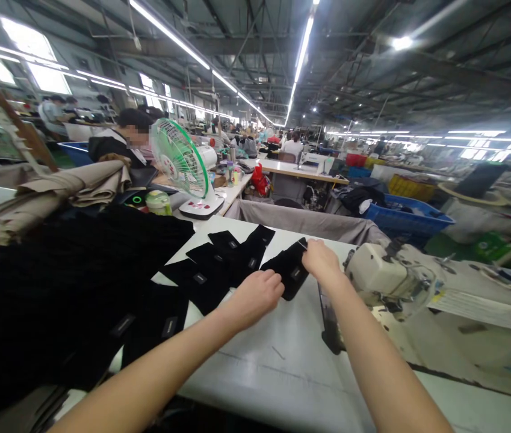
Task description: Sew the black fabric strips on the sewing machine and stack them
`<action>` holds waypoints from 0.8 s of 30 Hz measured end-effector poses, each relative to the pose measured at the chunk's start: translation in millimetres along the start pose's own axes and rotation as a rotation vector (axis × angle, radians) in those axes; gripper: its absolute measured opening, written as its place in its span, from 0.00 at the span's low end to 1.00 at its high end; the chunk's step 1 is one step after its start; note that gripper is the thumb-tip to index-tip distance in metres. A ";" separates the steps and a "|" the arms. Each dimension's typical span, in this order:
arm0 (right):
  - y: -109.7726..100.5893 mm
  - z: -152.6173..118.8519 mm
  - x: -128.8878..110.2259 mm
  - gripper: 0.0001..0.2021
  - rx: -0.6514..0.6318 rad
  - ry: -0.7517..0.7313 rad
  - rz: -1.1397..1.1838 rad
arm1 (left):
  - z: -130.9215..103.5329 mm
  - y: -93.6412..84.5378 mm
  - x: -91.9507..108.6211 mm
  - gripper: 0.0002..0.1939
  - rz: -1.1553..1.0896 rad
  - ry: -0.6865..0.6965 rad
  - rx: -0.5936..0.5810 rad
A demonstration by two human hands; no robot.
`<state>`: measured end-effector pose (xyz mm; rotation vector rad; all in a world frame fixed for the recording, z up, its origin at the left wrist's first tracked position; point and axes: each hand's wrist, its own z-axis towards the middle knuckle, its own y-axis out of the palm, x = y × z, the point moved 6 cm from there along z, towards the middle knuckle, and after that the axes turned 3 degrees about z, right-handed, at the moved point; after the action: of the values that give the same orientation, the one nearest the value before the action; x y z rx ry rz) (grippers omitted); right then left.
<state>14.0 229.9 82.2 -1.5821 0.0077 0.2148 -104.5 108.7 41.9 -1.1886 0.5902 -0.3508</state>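
A small black fabric piece [289,270] with a pale label lies on the white table [277,349] between my hands. My left hand [259,294] is closed at its lower left edge, fingers curled onto the cloth. At its upper right corner my right hand [321,258] pinches the fabric, with a thin metallic item partly showing by the fingertips. Several more black labelled pieces [223,258] overlap to the left. A large heap of black cloth [56,288] covers the table's left side.
To the right stands a cream sewing machine [399,282]. A green and white fan [183,159] is beyond the heap, near a seated person. Beige cloth [74,186] lies at the left. Behind the machine, a blue bin [408,216] holds dark fabric. Other people sit farther back.
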 end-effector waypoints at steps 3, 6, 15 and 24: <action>26.6 22.2 -14.4 0.17 -0.094 -0.020 0.031 | -5.9 15.5 -19.4 0.04 -0.061 -0.066 -0.150; 53.8 32.5 -20.3 0.16 -0.186 -0.036 0.050 | -11.4 29.4 -24.3 0.04 -0.119 -0.080 -0.215; 34.1 46.3 -23.0 0.15 -0.160 -0.190 0.068 | -9.1 16.2 -16.8 0.06 0.024 -0.076 -0.063; 67.9 56.7 -95.3 0.16 -0.163 -0.397 0.202 | -44.7 21.2 -50.5 0.08 -0.028 -0.246 -0.329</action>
<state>-96.5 272.0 28.1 -1.6767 -0.1631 0.7000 -172.6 109.8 23.3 -1.5314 0.4258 -0.1290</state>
